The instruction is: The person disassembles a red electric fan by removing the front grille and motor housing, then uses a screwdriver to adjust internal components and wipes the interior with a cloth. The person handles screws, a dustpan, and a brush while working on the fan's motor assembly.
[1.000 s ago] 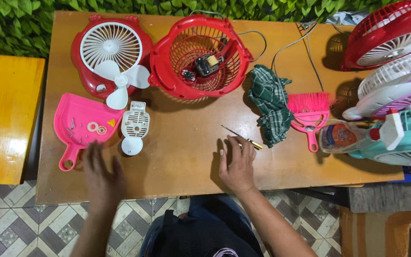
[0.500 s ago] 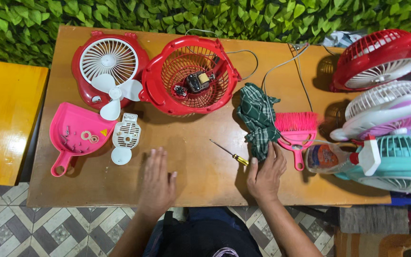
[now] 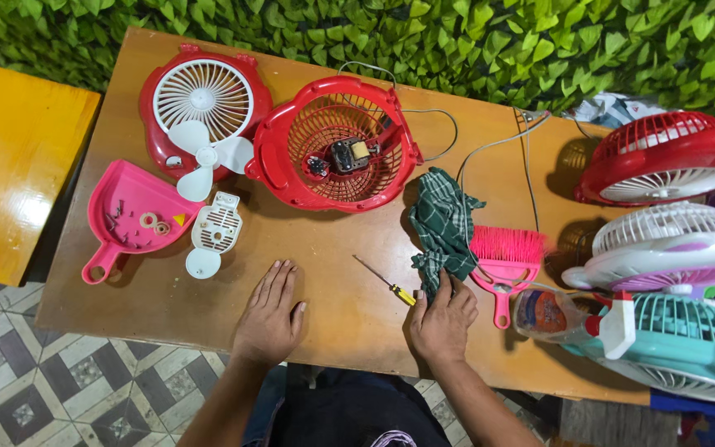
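Observation:
My left hand (image 3: 271, 317) lies flat on the wooden table (image 3: 333, 248), fingers apart, holding nothing. My right hand (image 3: 443, 321) rests at the near end of a green checked cloth (image 3: 443, 223), fingers curled over its lower edge. A small screwdriver (image 3: 386, 281) with a yellow handle lies just left of that hand. Behind them sits an opened red fan housing (image 3: 337, 145) with its motor exposed. A red fan back with a white grille (image 3: 202, 103) and a loose white blade (image 3: 207, 157) sit at the far left.
A pink dustpan (image 3: 130, 215) holding screws and washers and a white motor cover (image 3: 211, 233) lie at left. A pink brush (image 3: 505, 257), a spray bottle (image 3: 560, 314) and three stacked fans (image 3: 664, 240) crowd the right. A yellow bench (image 3: 14, 165) stands left; leafy wall behind.
My right hand moved right from beside the screwdriver to the cloth's near end. My left hand shifted right along the table edge. The view also shifted.

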